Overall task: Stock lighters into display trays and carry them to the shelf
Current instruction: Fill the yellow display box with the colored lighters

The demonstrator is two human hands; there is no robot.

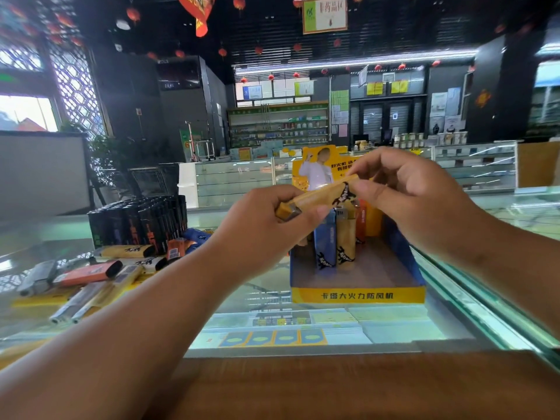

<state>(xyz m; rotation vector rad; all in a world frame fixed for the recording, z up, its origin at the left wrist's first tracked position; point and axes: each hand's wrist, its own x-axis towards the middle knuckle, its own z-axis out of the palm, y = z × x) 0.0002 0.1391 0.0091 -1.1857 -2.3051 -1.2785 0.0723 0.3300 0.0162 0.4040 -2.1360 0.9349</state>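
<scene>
Glass tabletop (pixel 454 322) carries a display tray (pixel 357 295) with a few upright lighters (pixel 336 241) in it; loose lighters (pixel 88 274) lie to its left. Above the tray, left hand (pixel 260 225) and right hand (pixel 406 189) hold one yellow lighter (pixel 321 194) — fingers pinch each end.

Red lanterns (pixel 133 14) hang overhead beside a framed sign (pixel 325 14); stocked shelves (pixel 278 125) stand behind a glass counter (pixel 233 180).

This is a shop: a near glass-topped display counter (pixel 394 325) carries a yellow-and-blue cardboard display tray (pixel 357 295) of lighters (pixel 325 237). Far behind stand glass showcases (pixel 236 180) and a wooden wall shelf (pixel 278 125) of packaged goods.
</scene>
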